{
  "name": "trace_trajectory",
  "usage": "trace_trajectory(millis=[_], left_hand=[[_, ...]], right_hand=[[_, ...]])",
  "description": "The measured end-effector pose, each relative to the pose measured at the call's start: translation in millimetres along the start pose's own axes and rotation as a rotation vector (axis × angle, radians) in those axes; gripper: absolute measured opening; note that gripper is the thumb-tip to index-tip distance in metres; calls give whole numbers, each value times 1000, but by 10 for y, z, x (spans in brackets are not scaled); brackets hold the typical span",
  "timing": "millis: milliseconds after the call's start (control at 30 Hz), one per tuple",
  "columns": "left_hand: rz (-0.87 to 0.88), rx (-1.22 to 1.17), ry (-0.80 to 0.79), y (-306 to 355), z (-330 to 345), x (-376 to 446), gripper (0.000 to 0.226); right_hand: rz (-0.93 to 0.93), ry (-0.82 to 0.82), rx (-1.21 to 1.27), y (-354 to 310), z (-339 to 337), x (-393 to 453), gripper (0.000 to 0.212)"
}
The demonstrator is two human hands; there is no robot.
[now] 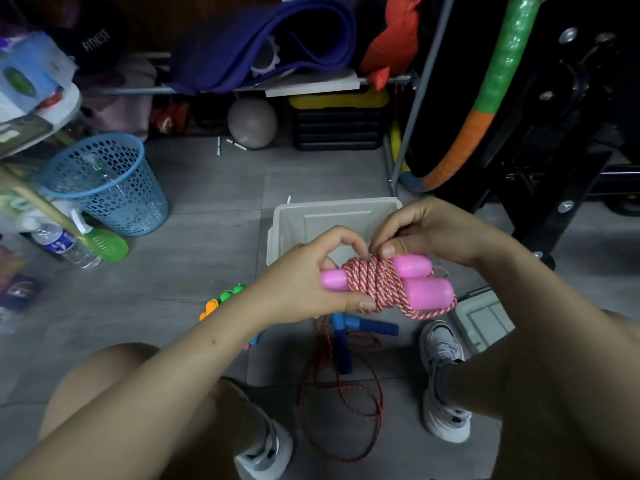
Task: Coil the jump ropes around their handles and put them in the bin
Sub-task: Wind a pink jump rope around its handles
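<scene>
Your left hand (304, 289) clamps the pink handles (412, 278) at their near ends, thumb under and fingers over, so the pair stays side by side as a single core for the wraps. The pink rope (367, 282) sits in tight turns round both handles, just right of that hand. A short loop hangs below the far caps, not yet taken up.

Your right hand (426, 233) comes in from above, thumb and forefinger pinched on the rope at the top of the coil. Judgement: you are tucking or snugging the last turn, so the pinch holds tension while the left hand keeps the handles from splaying.

The bin (294, 220) lies on the floor directly beyond both hands, open side up, and what shows of it looks empty. Holding the bundle over it keeps the drop short.

Below your hands, on the floor between your shoes, the blue handles (367, 325) lie crossed with their red rope (343, 393) in loose loops, uncoiled. Left of them, bright orange and green handles (221, 299) poke out from under your left wrist; their rope is hidden.

Risk: release the pinch before the end is tucked and the turns may spring loose.
</scene>
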State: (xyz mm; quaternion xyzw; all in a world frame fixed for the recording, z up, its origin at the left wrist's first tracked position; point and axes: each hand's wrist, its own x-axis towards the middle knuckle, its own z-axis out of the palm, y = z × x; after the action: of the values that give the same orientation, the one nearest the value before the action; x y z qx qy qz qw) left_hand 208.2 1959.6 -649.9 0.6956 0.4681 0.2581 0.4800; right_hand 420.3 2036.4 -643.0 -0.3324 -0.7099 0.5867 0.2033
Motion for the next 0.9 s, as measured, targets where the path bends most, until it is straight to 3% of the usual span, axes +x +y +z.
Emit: trace_trajectory(millis=[133, 267, 467, 667, 900], left_hand=[[98, -30, -23, -6, -24, -9, 58], [123, 56, -34, -38, -19, -29, 59], [113, 69, -55, -28, -47, -62, 53], [151, 12, 21, -27, -45, -82, 41], [55, -205, 211, -6, -86, -69, 36]], right_hand=[[1, -71, 129, 45, -40, 36, 40], [56, -142, 220, 171, 12, 82, 46], [61, -166, 272, 199, 101, 143, 44], [8, -54, 320, 175, 118, 127, 37], [76, 27, 244, 82, 127, -8, 85]])
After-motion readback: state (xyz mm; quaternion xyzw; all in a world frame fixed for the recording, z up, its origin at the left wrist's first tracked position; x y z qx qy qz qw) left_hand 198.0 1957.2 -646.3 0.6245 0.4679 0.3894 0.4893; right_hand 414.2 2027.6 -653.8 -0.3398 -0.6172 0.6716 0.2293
